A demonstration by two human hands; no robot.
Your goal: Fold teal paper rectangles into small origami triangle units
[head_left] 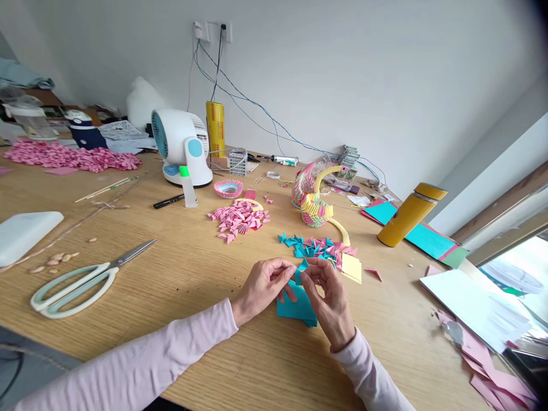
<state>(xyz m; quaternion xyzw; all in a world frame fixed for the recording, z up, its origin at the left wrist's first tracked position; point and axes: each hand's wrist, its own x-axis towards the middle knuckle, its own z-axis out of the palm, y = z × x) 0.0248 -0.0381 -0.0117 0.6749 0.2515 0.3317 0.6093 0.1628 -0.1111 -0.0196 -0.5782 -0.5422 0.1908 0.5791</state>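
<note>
Between my two hands, above the table, is a small folded piece of blue paper (298, 277). My left hand (266, 286) pinches its left side with thumb and forefinger. On the opposite side, my right hand (327, 297) grips it the same way, the other fingers curled. Just below lies a stack of blue paper sheets (293, 305), partly covered by the hands. Beyond the fingers sits a loose heap of folded blue paper triangles (302, 246), with pink ones mixed in at its right. Yellow paper slips (351, 267) lie beside that heap.
Scissors (85, 285) lie at the left. Behind stand a pink triangle pile (240, 220), a paper basket (229, 188), folded-paper swan shapes (315, 211), a glue bottle (188, 188) and a fan (182, 142). A yellow flask (406, 217) and white paper (462, 302) are at the right.
</note>
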